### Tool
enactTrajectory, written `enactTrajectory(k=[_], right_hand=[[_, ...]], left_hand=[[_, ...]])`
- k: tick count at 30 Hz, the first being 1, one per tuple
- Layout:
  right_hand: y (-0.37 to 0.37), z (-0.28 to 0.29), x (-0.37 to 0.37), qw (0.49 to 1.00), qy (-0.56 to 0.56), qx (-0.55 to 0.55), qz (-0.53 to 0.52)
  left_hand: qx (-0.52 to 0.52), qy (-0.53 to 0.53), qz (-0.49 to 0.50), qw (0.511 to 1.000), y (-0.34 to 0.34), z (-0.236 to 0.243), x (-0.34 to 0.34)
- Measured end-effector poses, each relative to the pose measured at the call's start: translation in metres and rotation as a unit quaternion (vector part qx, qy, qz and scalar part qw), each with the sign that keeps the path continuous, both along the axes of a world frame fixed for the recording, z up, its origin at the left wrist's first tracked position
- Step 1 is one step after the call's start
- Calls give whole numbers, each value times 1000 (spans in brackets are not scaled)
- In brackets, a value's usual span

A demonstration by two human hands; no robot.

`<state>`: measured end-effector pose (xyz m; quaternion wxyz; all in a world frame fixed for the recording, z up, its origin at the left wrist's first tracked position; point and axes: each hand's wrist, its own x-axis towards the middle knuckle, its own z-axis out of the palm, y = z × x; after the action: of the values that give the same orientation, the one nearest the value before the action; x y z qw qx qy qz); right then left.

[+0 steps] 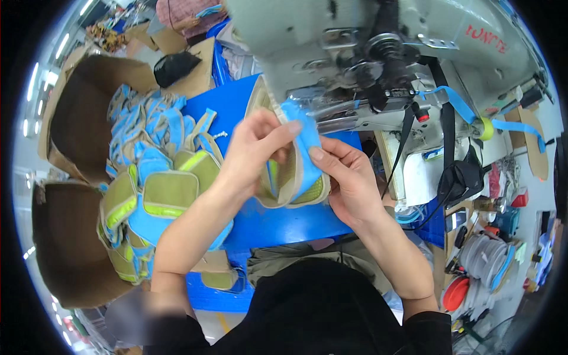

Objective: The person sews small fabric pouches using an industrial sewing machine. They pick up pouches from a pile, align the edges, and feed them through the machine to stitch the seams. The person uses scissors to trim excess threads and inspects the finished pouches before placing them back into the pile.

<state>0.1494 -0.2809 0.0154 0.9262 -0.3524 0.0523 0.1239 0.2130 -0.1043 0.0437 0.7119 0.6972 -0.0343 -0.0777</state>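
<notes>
A bag piece of beige, green mesh and blue fabric (307, 173) is held in both hands just in front of the sewing machine (355, 53). My left hand (260, 142) pinches its upper left part near the blue fabric, thumb on top, some fingers hidden inside the piece. My right hand (346, 174) grips the right side, thumb pressed on the blue fabric and fingertips behind. Under the piece is a blue work surface (272, 228). The needle area (387, 92) is above and right of the piece, with blue tape (458, 103) running from it past a yellow roller (486, 129).
A heap of blue and olive bag pieces (168, 195) lies at left beside two cardboard boxes (68, 231). A black pouch (464, 183) hangs at right above spools (485, 260) and small tools. Another person in pink (186, 12) is at upper left.
</notes>
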Motion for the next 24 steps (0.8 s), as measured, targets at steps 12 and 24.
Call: enactTrajectory(k=[12, 24], right_hand=[[0, -1, -3, 1000, -14, -16, -1], [-5, -4, -6, 981, -87, -160, -59]], left_hand=[[-13, 140, -47, 989, -12, -2, 6], [182, -263, -17, 947, 3, -6, -38]])
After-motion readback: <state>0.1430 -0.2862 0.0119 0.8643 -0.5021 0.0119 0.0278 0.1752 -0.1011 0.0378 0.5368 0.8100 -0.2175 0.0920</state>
